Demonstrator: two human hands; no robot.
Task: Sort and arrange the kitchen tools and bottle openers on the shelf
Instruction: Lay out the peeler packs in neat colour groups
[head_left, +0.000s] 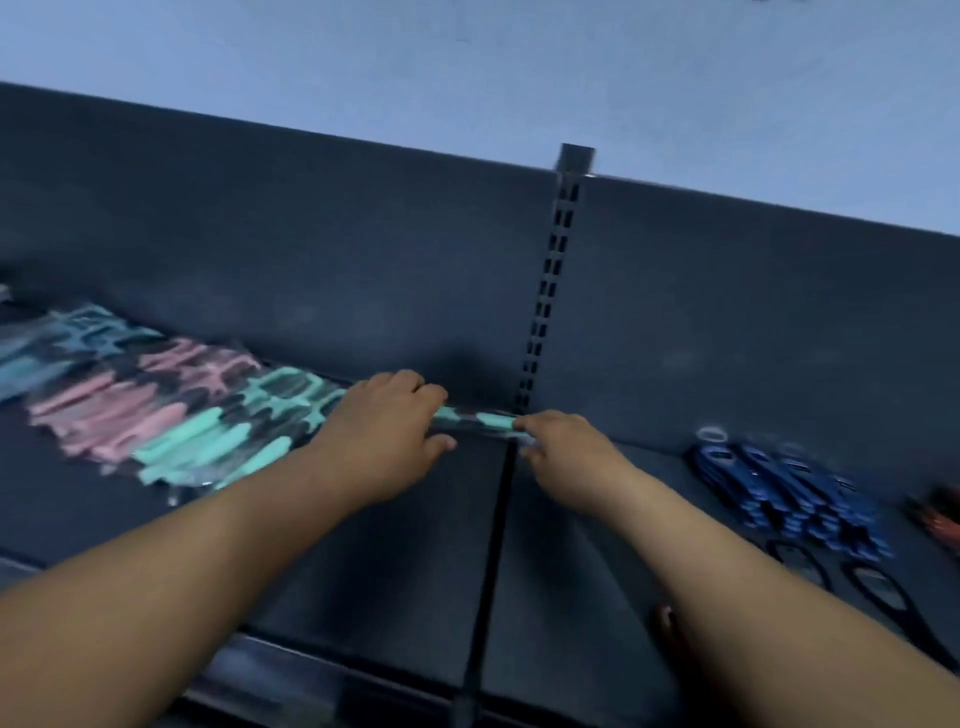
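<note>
The person seems to be adding one teal tool (480, 419) to the pastel row (156, 410) at nine o'clock on the shelf (395, 545). The left hand (384, 431) curls its fingers over one end, the tool jutting out at its three o'clock; the right hand (563, 452) pinches the other end at its eleven o'clock. Next, it likely needs sliding left, flush with the row's teal end.

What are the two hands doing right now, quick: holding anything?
Left hand: grips one end of the mint-green packaged tool.
Right hand: pinches the other end of the same tool.
</note>
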